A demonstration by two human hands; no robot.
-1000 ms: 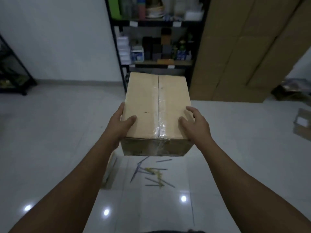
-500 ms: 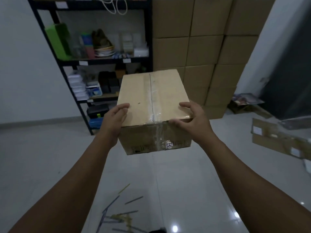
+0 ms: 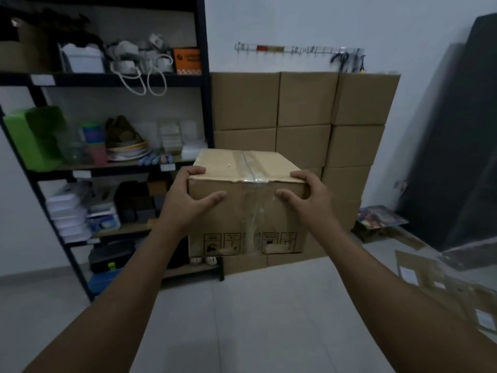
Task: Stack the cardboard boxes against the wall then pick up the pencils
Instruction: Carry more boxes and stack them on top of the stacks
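taped cardboard box (image 3: 246,211) | upright, airborne | before stacked boxes (image 3: 304,103)

At centre frame, the left hand (image 3: 185,204) and right hand (image 3: 309,200) grip a taped cardboard box (image 3: 247,211) before stacked boxes (image 3: 304,109); a shelf (image 3: 107,79) stands left.

Shelving (image 3: 107,168) left of stacked boxes (image 3: 304,103)

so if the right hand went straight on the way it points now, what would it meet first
The right hand grips the carried box; beyond that, probably the stacked boxes at the wall, though the gap is hard to judge.
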